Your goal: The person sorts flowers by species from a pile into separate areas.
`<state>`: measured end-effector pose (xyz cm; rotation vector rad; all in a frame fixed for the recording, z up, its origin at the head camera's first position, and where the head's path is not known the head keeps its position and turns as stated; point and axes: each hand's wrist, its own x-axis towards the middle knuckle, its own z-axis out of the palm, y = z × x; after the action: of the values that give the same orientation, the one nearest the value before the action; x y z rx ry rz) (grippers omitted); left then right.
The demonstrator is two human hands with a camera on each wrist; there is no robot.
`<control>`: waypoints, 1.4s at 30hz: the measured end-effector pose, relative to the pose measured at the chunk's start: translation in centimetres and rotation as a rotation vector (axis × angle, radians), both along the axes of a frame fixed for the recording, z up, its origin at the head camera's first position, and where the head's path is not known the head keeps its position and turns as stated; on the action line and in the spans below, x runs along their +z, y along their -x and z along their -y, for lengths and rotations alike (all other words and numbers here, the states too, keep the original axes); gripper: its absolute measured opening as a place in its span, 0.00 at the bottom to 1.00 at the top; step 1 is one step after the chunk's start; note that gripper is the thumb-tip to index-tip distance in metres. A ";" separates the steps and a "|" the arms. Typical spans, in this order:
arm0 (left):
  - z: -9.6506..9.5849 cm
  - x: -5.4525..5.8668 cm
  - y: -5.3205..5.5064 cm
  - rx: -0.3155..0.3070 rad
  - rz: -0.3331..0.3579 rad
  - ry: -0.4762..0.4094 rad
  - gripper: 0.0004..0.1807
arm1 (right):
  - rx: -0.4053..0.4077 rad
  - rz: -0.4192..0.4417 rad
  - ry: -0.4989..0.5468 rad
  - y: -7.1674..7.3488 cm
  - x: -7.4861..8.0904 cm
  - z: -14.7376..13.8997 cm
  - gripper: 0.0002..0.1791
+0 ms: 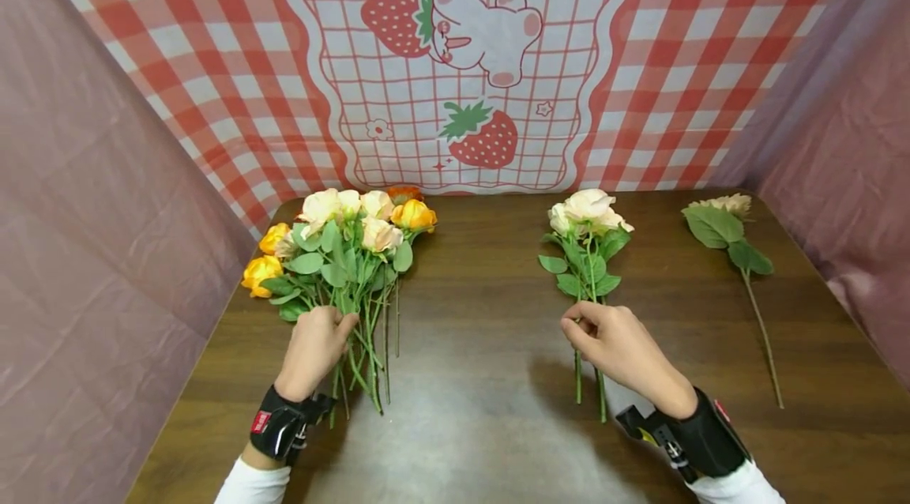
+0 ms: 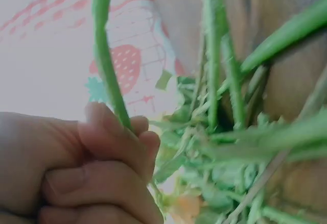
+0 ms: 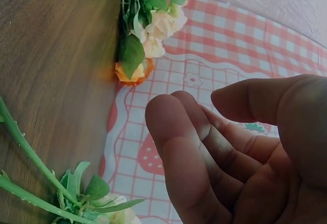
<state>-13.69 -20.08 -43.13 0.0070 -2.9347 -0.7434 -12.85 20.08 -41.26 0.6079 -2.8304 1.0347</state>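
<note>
A: Where is there room along the edges?
B: At left, a mixed bunch of flowers (image 1: pixel 341 255) lies close to the left edge of a brown wooden table (image 1: pixel 483 378), its blossoms near the back edge. A broad stretch of bare wood separates it from a cluster of cream roses (image 1: pixel 588 208) right of centre. A narrower strip runs on to a lone flower (image 1: pixel 746 257) near the right edge.

A: And the hands?
B: The left hand (image 1: pixel 316 342) works at the bunch, thumb and fingers pinching a green stem (image 2: pixel 104 55). The right hand (image 1: pixel 622 342) hovers over the roses' stalks, fingers loosely bent, thumb apart from the fingertips.

A: Which way do the flowers point?
B: The bunch's blossoms face the back, its stalks fanning and crossing toward the person. The roses also head backward, 2 stalk ends toward the person, long axis almost straight. The lone flower's stalk slants to the front right.

A: What surrounds them?
B: Neighbouring stalks crowd the left fingers. A pink drape (image 1: pixel 107 251) hangs at left; behind the table stands a red-and-white cloth (image 1: pixel 455 93) printed with strawberries.
</note>
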 end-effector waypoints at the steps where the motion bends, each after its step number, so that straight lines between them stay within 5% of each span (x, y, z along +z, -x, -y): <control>1: 0.1 0.3 -0.1 0.005 -0.011 -0.015 0.24 | 0.002 0.000 0.000 0.0 0.0 0.0 0.05; 6: 0.0 1.5 -0.7 0.012 -0.071 -0.073 0.18 | 0.008 0.006 -0.001 0.0 0.0 0.1 0.05; 10: -1.0 2.5 -1.1 -0.040 -0.154 -0.093 0.16 | 0.022 0.008 0.007 -0.1 -0.1 0.3 0.05; 18: -5.4 4.3 -1.6 -0.268 -0.318 -0.139 0.11 | 0.085 -0.016 0.056 -0.7 -0.3 1.1 0.03; 25: -9.7 5.2 -2.6 -0.474 -0.379 -0.219 0.10 | 0.176 -0.066 0.166 -1.9 -0.5 3.0 0.04; 33: -13.4 4.7 -3.7 -0.691 -0.315 -0.358 0.07 | 0.294 -0.084 0.335 -3.5 -1.1 5.5 0.12; 42: -15.1 3.3 -3.4 -0.778 -0.299 -0.388 0.07 | 0.356 -0.093 0.444 -4.9 0.4 7.1 0.07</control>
<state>-10.33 -5.01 -39.84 -1.1418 -2.4093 -1.2507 -7.98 13.02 -40.84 1.0882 -2.3395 1.5779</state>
